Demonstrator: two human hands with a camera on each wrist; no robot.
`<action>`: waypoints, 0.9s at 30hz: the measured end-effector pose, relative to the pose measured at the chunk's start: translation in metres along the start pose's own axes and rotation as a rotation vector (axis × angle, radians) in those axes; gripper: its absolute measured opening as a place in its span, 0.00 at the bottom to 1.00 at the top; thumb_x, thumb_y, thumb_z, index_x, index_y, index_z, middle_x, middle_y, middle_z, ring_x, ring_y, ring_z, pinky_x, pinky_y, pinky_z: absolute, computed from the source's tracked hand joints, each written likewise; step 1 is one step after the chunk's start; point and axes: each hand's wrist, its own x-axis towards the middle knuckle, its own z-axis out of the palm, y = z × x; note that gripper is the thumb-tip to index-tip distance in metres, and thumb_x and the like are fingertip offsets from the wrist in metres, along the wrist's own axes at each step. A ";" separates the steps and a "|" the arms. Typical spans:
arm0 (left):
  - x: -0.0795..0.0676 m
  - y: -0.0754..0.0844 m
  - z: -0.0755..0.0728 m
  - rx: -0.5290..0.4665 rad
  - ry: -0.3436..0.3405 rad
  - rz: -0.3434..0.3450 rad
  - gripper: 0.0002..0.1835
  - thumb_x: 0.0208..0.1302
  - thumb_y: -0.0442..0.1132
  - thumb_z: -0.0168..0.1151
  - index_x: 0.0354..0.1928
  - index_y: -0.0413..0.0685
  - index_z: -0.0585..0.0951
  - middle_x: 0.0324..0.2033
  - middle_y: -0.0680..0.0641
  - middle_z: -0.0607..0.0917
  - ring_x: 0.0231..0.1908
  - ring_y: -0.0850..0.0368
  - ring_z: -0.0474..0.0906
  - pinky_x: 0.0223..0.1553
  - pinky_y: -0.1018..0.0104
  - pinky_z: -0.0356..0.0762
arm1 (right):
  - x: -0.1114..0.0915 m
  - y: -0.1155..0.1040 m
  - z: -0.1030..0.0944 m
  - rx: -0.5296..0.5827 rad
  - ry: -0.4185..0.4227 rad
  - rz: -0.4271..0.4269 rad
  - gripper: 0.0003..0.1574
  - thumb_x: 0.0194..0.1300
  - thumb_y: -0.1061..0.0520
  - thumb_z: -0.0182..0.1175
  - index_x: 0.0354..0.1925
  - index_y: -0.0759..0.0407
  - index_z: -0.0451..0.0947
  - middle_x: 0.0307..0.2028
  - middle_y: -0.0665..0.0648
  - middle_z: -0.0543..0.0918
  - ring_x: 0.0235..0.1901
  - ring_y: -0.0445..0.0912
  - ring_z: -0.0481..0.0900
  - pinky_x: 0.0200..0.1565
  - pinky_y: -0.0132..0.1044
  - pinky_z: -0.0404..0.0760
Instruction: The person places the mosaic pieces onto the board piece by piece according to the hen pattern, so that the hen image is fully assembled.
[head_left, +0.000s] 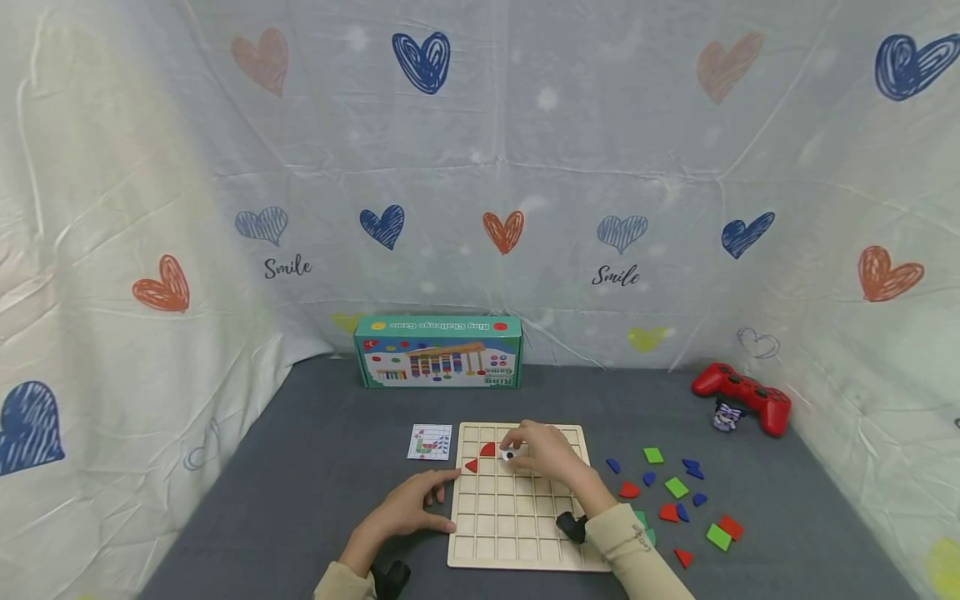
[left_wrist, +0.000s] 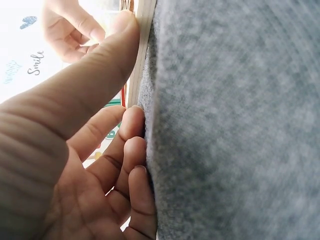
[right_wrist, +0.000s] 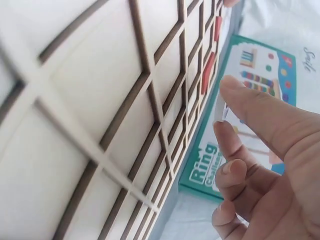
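Note:
A pale wooden grid board (head_left: 507,527) lies on the dark grey cloth. My right hand (head_left: 546,452) is over its upper part, pinching a small white tile with a black dot (head_left: 506,455) between thumb and index finger. In the right wrist view the tile (right_wrist: 220,108) shows edge-on, just above the grid. Two red pieces lie in the grid: a quarter-round one (head_left: 488,449) beside the tile and a triangle (head_left: 471,466) lower left. My left hand (head_left: 405,505) touches the board's left edge with its thumb and fingertips, its fingers loosely bent.
A picture card (head_left: 420,448) lies left of the board. Loose green (head_left: 677,487), red (head_left: 629,490) and blue pieces (head_left: 613,466) are scattered to the right. Behind stand a Ring Challenge Game box (head_left: 439,358) and, far right, a red game controller (head_left: 742,396) with a small figure (head_left: 726,417).

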 end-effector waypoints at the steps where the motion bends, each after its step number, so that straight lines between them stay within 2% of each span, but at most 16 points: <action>1: 0.000 0.000 0.000 0.001 0.000 0.000 0.41 0.44 0.53 0.73 0.62 0.49 0.71 0.30 0.54 0.72 0.27 0.63 0.63 0.29 0.70 0.62 | 0.001 -0.001 0.001 -0.003 -0.003 0.004 0.13 0.54 0.53 0.67 0.40 0.49 0.82 0.33 0.51 0.79 0.33 0.46 0.77 0.35 0.39 0.73; 6: 0.000 0.001 -0.001 -0.004 0.000 0.003 0.41 0.44 0.52 0.73 0.62 0.48 0.71 0.30 0.54 0.72 0.26 0.64 0.63 0.29 0.70 0.62 | 0.007 -0.010 0.004 0.005 -0.033 0.026 0.12 0.55 0.54 0.67 0.40 0.49 0.83 0.34 0.51 0.79 0.34 0.45 0.77 0.36 0.40 0.74; 14: -0.001 0.000 0.000 0.000 0.005 0.008 0.41 0.44 0.53 0.73 0.62 0.48 0.71 0.30 0.54 0.72 0.26 0.65 0.63 0.28 0.70 0.61 | 0.016 -0.016 0.013 -0.006 -0.076 0.056 0.11 0.55 0.52 0.67 0.40 0.49 0.83 0.35 0.51 0.80 0.31 0.41 0.76 0.33 0.36 0.72; 27: -0.002 0.003 -0.001 -0.005 0.009 0.001 0.41 0.44 0.53 0.73 0.62 0.48 0.71 0.30 0.54 0.72 0.26 0.63 0.63 0.29 0.71 0.61 | 0.017 -0.017 0.018 -0.011 -0.083 0.014 0.11 0.55 0.52 0.67 0.40 0.49 0.82 0.35 0.48 0.79 0.35 0.42 0.77 0.37 0.37 0.73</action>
